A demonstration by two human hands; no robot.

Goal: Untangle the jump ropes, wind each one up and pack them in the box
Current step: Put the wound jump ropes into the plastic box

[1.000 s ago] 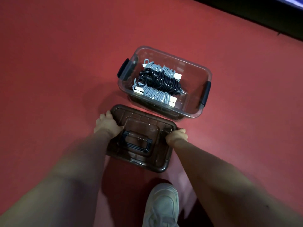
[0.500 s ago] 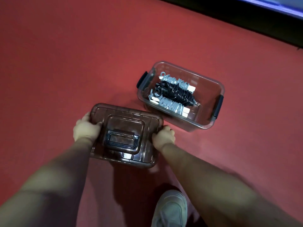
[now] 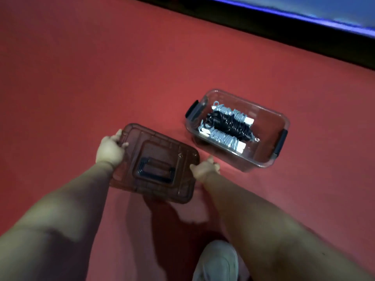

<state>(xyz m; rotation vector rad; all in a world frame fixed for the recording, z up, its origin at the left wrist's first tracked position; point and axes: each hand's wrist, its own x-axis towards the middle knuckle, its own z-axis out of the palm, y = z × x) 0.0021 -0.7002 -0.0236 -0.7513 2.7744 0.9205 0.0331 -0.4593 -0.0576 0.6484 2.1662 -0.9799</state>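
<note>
Head view, clock positions read from the frame centre. A red floor [image 3: 101, 67] fills nearly the whole field; a dark band [image 3: 263, 23] with a blue edge crosses from 12 to 2 o'clock; my two bare forearms [image 3: 60, 209] enter from 7 and 5 o'clock and converge toward the centre. The clear box [image 3: 269, 138] stands open on the floor at 3 o'clock, its long axis running from 10 to 4 o'clock. The brown translucent lid [image 3: 162, 147] sits just off centre at 7 o'clock, top face up and tilted, apart from the box, which lies at 2 o'clock of it; its shadow falls on the floor at its 6 o'clock side. A pale shoe [image 3: 218, 262] shows at 6 o'clock, at the frame edge. My left hand [image 3: 110, 150] grips the lid's short edge at 9 o'clock, thumb on top; my right hand [image 3: 205, 168] grips the opposite short edge at 3 o'clock, fingers curled round it. Inside the box, on its bottom, lie the wound jump ropes: one black rope [image 3: 229, 124] between two grey ropes [image 3: 221, 137] with pale handles, all three side by side and touching. A dark carry handle [image 3: 156, 171] lies flat in the lid's recess; black latches [image 3: 281, 141] sit on the short ends of the box.
</note>
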